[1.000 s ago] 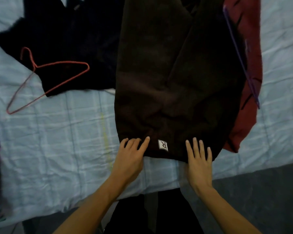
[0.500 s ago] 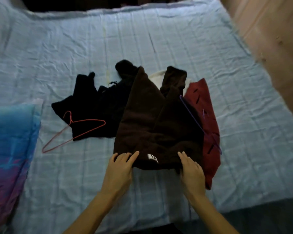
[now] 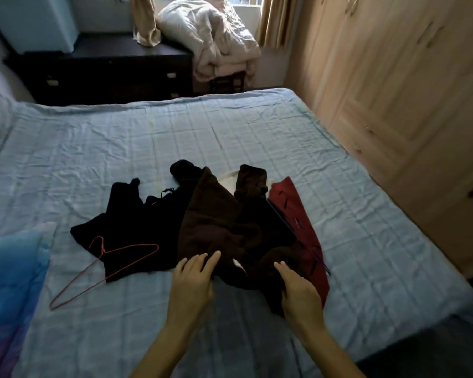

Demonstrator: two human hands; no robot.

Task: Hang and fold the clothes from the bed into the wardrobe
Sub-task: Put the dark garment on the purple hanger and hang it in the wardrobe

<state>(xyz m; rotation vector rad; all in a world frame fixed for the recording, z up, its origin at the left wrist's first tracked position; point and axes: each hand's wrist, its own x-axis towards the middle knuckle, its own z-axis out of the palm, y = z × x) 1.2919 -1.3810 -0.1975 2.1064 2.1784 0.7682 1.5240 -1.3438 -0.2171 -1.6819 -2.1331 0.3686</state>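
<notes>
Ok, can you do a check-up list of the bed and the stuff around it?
Surface: bed sheet, blue checked, wrinkled.
Job's things: brown garment overlapping black garment, red garment, white garment; red hanger partly on black; purple hanger beside red.
Clutter: blue blanket, left edge.
Hands: left hand fingers straight on brown hem; right hand at hem, grip unclear.
Cables: nothing seen.
Surroundings: wardrobe right; duvet pile, dark dresser beyond.
</notes>
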